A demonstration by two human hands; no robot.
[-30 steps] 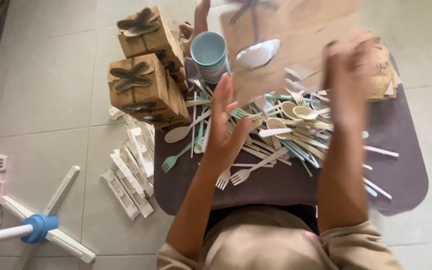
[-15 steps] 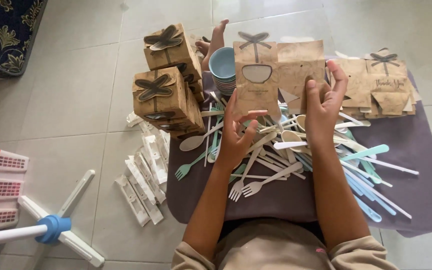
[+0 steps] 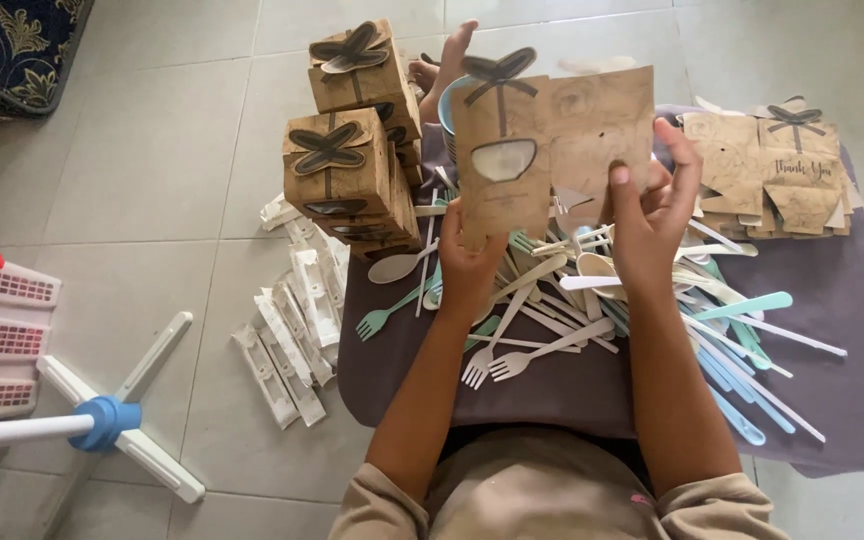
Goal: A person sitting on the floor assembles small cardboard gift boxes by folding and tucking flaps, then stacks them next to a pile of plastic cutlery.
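Purple mat (image 3: pixel 852 330): flat kraft box (image 3: pixel 552 150) (oval window, bow print).

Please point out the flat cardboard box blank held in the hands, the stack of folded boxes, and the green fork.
flat cardboard box blank (image 3: pixel 592 125), head view, on its plain right panel.
stack of folded boxes (image 3: pixel 342 175), head view, on the front box's top.
green fork (image 3: pixel 377 320), head view, near its tines.

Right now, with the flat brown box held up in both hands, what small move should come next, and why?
Probably push the sides apart to open the flat kraft box: the left hand and right hand hold it unfolded, while the finished boxes stand cubed.
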